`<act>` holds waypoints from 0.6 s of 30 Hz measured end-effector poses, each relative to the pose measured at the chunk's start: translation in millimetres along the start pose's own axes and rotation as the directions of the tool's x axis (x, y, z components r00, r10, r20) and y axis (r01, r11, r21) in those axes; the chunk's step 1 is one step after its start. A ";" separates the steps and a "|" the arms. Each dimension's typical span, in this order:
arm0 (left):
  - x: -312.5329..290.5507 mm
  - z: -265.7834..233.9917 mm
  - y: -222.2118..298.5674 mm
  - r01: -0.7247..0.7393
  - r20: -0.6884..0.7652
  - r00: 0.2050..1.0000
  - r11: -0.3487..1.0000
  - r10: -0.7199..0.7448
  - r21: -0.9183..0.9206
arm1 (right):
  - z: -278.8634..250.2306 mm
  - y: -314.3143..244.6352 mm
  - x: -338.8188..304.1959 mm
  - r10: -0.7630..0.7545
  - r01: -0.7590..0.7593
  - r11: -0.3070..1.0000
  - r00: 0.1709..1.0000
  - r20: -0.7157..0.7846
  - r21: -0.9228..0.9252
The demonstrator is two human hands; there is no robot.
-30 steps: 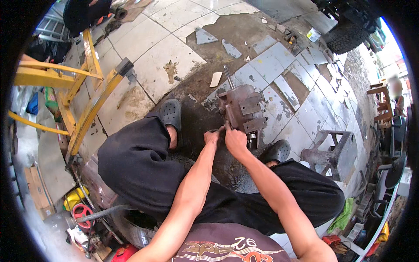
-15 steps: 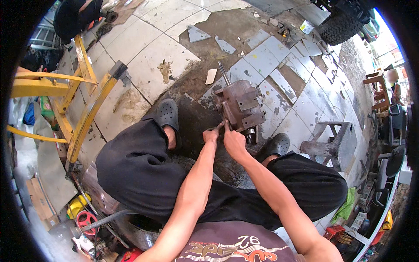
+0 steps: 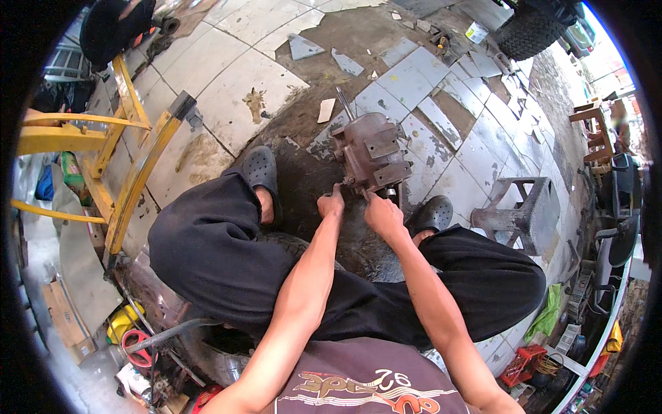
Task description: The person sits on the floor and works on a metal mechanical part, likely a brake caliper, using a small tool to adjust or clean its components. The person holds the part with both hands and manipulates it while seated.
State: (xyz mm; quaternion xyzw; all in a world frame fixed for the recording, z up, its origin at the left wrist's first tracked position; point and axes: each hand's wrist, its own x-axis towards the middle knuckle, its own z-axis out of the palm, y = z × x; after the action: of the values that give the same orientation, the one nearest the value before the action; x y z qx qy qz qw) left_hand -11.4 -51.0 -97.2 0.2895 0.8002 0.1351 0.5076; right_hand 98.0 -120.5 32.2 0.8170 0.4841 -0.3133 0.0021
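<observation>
A brown, grimy metal gearbox housing (image 3: 372, 148) stands on the floor between my feet, a thin shaft (image 3: 345, 103) sticking out of its far left end. My left hand (image 3: 331, 203) is closed at the near left corner of the housing, fingertips against its lower edge. Just to the right, my right hand (image 3: 383, 215) has its fingers curled, the foremost one touching the near edge. Whether a small part sits between the fingertips is hidden. A shiny round part (image 3: 392, 193) shows under the housing's near right side.
Broken floor tiles (image 3: 427, 76) and bare dirt lie beyond the housing. A grey plastic stool (image 3: 517, 210) stands at the right, a yellow metal frame (image 3: 141, 183) at the left. Further off are a black tyre (image 3: 531, 34), a red crate (image 3: 523, 366) and a wooden stand (image 3: 594, 131).
My hands have moved slightly apart along the housing's near edge, the right one shifting rightward. The whole view has shifted a little, with the housing appearing higher.
</observation>
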 end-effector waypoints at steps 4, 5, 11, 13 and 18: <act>-2.9 0.3 -9.9 -0.055 0.044 0.998 0.998 0.055 0.009 | 15.9 4.1 -4.5 0.006 0.009 0.994 0.991 -0.135 0.109; -9.8 -1.8 -8.1 -0.096 0.073 0.993 0.995 0.097 -0.010 | 19.4 3.5 -5.3 -0.012 0.034 0.991 0.986 -0.164 0.128; -52.7 -15.7 14.7 -0.197 0.292 0.920 0.953 0.261 -0.231 | 36.0 14.2 -5.4 -0.146 0.187 0.970 0.960 -0.238 0.157; -37.2 -20.8 12.2 -0.235 0.222 0.934 0.950 0.279 -0.208 | 27.3 11.1 -2.4 -0.230 0.269 0.952 0.944 -0.237 0.149; -35.0 -29.3 23.8 -0.402 0.071 0.910 0.910 0.409 -0.102 | -26.3 12.6 30.5 -0.080 0.241 0.952 0.790 -0.607 0.189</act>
State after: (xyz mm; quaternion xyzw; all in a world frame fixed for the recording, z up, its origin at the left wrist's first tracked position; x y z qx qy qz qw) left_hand -18.7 -50.8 -46.2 0.4334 0.6924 0.2582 0.5159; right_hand 131.6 -95.0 33.9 0.8223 0.4838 -0.1014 -0.2818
